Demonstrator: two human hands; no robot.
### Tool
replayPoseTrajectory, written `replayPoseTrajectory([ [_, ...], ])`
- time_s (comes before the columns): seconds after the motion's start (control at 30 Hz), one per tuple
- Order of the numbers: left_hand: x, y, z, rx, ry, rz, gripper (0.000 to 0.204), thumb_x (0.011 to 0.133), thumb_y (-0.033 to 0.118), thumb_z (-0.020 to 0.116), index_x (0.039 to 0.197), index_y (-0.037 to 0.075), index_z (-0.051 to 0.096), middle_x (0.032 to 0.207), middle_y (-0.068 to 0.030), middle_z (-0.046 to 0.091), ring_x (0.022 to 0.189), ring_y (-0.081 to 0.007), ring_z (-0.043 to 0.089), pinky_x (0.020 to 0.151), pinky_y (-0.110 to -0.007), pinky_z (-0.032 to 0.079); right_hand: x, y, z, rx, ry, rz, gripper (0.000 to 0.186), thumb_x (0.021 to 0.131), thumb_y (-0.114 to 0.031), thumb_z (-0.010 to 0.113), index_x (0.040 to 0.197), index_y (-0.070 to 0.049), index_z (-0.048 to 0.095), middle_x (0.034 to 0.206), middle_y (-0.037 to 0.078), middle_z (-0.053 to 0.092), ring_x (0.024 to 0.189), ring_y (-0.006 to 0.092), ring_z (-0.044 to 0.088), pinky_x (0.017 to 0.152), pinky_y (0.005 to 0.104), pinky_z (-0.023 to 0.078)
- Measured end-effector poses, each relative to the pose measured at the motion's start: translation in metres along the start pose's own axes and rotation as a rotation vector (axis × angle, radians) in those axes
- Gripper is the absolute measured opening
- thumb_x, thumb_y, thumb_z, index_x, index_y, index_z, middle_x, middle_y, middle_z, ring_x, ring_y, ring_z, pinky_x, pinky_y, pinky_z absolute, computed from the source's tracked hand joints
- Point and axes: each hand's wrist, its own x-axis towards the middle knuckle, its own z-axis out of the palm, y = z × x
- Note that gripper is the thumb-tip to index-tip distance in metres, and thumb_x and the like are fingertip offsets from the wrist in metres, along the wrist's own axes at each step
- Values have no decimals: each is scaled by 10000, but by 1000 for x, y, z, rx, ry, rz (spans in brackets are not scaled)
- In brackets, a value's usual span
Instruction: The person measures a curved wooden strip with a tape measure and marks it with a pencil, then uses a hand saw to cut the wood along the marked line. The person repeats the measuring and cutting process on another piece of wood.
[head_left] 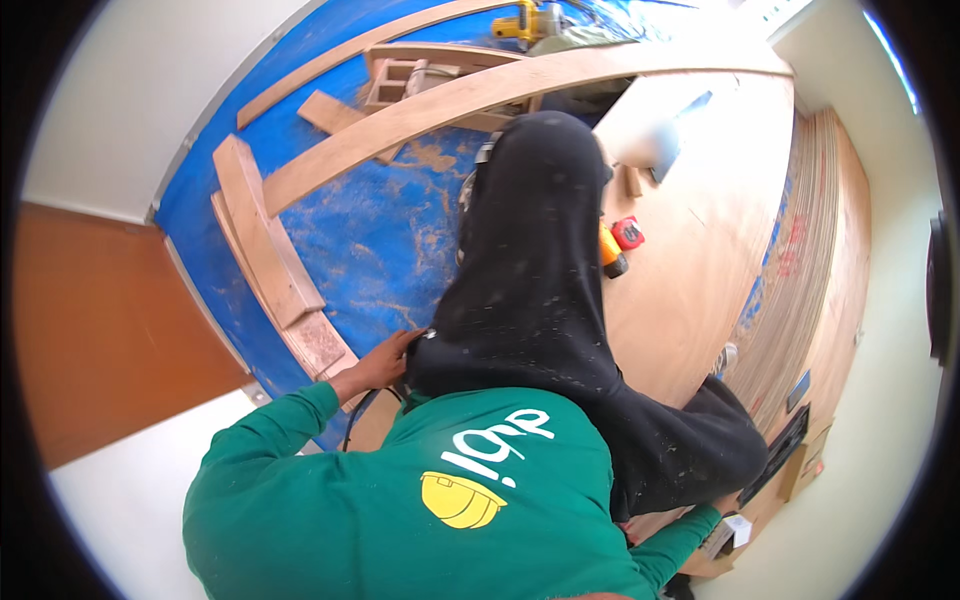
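My left hand (378, 364) rests at my left hip against my black trousers (530, 260). Its visible fingers are stretched out along the cloth; their tips are partly hidden. A dark cable (358, 415) curves just below that wrist. Of my right hand (727, 502), only a small part shows, low beside my bent right leg, near a small white box (738, 530). Its fingers are hidden. By my raised knee, a red tape measure (628, 233) and an orange and black tool (612, 252) lie on a plywood sheet (670, 290).
A long curved-looking wooden board (480, 92) spans the far side. Timber pieces (262, 235) lie at the left on dusty blue floor covering (350, 240). A yellow power tool (527, 24) stands at the back. Stacked sheets (805, 270) line the right wall.
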Motion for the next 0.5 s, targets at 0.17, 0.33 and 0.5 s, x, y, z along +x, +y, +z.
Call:
replayPoseTrajectory([
  [0.17,-2,11,13,-47,109,-67,721,1094,198,683,1770,146,439,1350,-198,595,1189,-345,673,1063,-468,558,119,-163,-38,1050,-22,581,789,1188,-599,547,1735,-40,447,1667,165,568,1377,306,652,1263,478,475],
  [0.33,-9,15,-3,-94,46,-96,687,1064,187,706,1723,133,517,1360,-193,607,1182,-349,680,1064,-446,567,195,-336,-43,427,-251,312,765,1152,-721,519,1672,-163,580,1422,56,710,1259,235,680,1083,457,514],
  [0.5,17,2,2,-61,153,99,610,1020,197,753,1606,76,633,1486,-243,674,1335,-424,678,1108,-492,556,218,-490,-32,-276,-428,-60,693,1148,-654,552,1695,-228,577,1253,47,738,1202,201,696,980,476,544],
])
